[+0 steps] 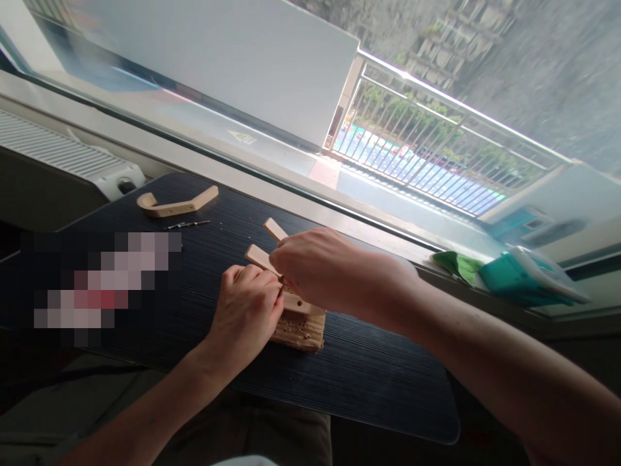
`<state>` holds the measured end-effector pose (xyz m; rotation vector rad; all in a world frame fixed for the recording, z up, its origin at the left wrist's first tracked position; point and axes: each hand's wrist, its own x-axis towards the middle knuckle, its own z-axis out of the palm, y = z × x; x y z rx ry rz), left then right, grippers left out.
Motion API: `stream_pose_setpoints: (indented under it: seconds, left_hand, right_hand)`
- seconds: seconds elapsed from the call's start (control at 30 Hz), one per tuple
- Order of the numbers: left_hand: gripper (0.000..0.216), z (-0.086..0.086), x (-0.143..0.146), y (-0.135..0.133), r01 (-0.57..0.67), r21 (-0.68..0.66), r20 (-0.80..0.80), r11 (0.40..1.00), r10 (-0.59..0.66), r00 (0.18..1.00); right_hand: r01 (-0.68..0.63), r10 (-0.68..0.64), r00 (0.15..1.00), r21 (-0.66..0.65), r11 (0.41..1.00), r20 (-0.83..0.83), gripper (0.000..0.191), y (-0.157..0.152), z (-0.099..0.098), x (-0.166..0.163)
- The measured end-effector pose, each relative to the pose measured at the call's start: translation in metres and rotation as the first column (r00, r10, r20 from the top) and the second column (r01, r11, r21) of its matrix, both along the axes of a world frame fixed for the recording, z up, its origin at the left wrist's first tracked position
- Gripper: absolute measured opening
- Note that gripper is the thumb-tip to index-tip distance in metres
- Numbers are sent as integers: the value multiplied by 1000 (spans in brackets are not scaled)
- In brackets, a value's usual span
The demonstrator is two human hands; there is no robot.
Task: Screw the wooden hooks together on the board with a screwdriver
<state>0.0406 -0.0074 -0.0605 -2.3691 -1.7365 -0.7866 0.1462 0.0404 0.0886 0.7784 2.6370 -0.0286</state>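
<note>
My left hand [252, 301], its fingers curled, grips a pale wooden strip [305, 304] from the near side. A round hole shows in that strip, which lies across a rough wooden block [305, 333] with several small holes and chips on top. Directly above and touching it, my right hand [310, 262] is closed in a fist. Something thin and dark sits between the two hands, too covered to name. Rounded ends of pale wood, one a second piece [275, 229], stick out on the far side of my hands.
Farther left on the dark table [369, 388] lie a curved wooden piece [177, 207] and thin metal bits [187, 224]. A radiator [92, 162] stands at the left. Along the window sill are a green cloth [456, 265] and a teal container [521, 278]. Pixelation masks the left area.
</note>
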Motion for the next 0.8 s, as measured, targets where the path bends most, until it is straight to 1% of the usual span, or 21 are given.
stream_pose_setpoints:
  seconds: [0.13, 0.27, 0.43, 0.53, 0.6, 0.7, 0.8]
  left_hand:
    - [13, 0, 0, 0, 3, -4, 1, 1000, -3, 1000]
    - [13, 1, 0, 0, 4, -24, 10, 1000, -4, 1000]
    - [13, 0, 0, 1, 5, 3, 15, 1000, -5, 1000]
    - [14, -2, 0, 1, -3, 25, -6, 1000, 3, 1000]
    - [14, -2, 0, 1, -5, 19, -10, 1000, 5, 1000]
    - [13, -1, 0, 0, 1, -13, -4, 1000, -1, 1000]
    - [13, 1, 0, 0, -2, -45, 1, 999, 2, 1000]
  right_hand:
    - [29, -29, 1000, 11, 1000, -12, 18, 4, -7, 1]
    - [84, -84, 996, 3, 996, -19, 15, 3, -3, 3]
    - [46, -45, 999, -6, 999, 5, 16, -3, 7, 3]
    - [9, -8, 1000, -42, 999, 16, 20, -4, 6, 2]
    - [-9, 9, 1000, -50, 999, -7, 20, -3, 4, 3]
    - [22, -24, 999, -38, 999, -47, 16, 1, 0, 6]
    - [98, -99, 995, -37, 994, -32, 14, 3, 0, 8]
